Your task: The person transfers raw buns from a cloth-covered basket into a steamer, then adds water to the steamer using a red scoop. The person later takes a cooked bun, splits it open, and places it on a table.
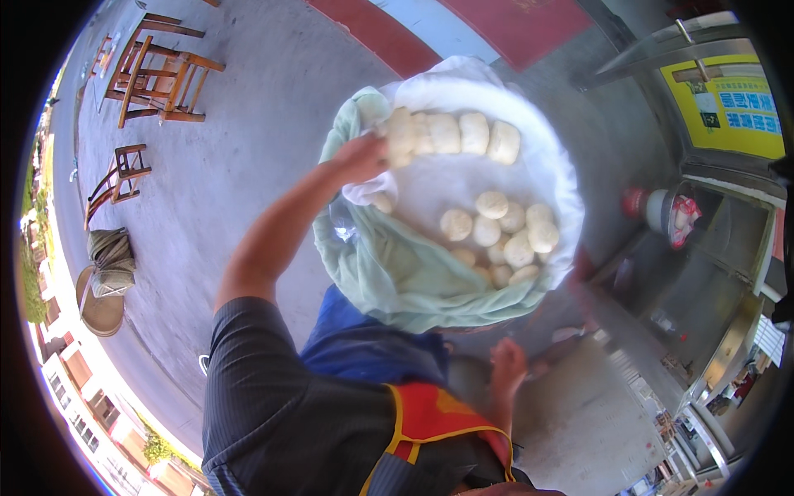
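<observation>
A round, cloth-lined basket stands before me, with a white cloth [546, 133] at its far and right sides and a pale green cloth [397, 266] over the near left. Rectangular steamed buns [474, 133] lie in a row at the far side. Several round flat breads [491, 204] are heaped at the near right, a few partly under the green cloth. My left hand [365, 155] reaches over the left rim and grips the blurred bun [400, 131] ending the row. My right hand [508, 364] hangs low beside the basket, fingers curled and blurred; no held thing shows.
Wooden stools [164, 87] and a small chair [127, 173] stand on the concrete floor at left. At right are a metal counter [695, 285], a bowl [673, 217] with a red-and-white bag, and a yellow sign [726, 111]. A red-and-white panel [459, 25] lies beyond the basket.
</observation>
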### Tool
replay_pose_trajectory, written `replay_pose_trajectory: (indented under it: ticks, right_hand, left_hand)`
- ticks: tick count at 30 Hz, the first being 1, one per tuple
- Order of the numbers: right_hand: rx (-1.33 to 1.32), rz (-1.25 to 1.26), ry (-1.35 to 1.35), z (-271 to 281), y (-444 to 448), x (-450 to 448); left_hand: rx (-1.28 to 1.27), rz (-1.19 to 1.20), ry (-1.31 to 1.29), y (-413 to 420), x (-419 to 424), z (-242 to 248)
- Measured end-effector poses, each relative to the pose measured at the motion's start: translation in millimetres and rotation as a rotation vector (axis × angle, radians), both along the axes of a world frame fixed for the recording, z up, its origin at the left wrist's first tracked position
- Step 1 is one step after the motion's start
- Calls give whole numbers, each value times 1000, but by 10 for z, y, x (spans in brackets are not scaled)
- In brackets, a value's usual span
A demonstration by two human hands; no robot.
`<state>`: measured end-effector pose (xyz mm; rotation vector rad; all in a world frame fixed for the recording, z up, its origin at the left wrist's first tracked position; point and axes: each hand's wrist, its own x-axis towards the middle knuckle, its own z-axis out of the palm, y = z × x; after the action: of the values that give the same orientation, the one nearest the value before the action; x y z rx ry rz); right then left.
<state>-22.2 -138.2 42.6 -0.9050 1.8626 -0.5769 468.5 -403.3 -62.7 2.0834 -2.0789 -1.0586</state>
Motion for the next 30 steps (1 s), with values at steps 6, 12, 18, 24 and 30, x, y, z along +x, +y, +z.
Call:
replay_pose_trajectory:
  ticks: [6,12,18,24,30]
  right_hand:
    - [-170,108,-92,-215,-758,269]
    - [-145,305,20,-128,-1055,467]
    - [2,116,-154,-217,-775,382]
    - [20,74,-103,-136,-1096,612]
    - [-195,180,-315,-122,-1711,860]
  left_hand:
    - [-396,-314,-375,-385,-618,-397]
    - [-439,-294,-323,-750,-1089,-865]
    - [-134,-93,62,-1217,-894,-698]
    - [-9,490,909,-1447,-613,-334]
    - [380,229,1322,-650,-1178,24]
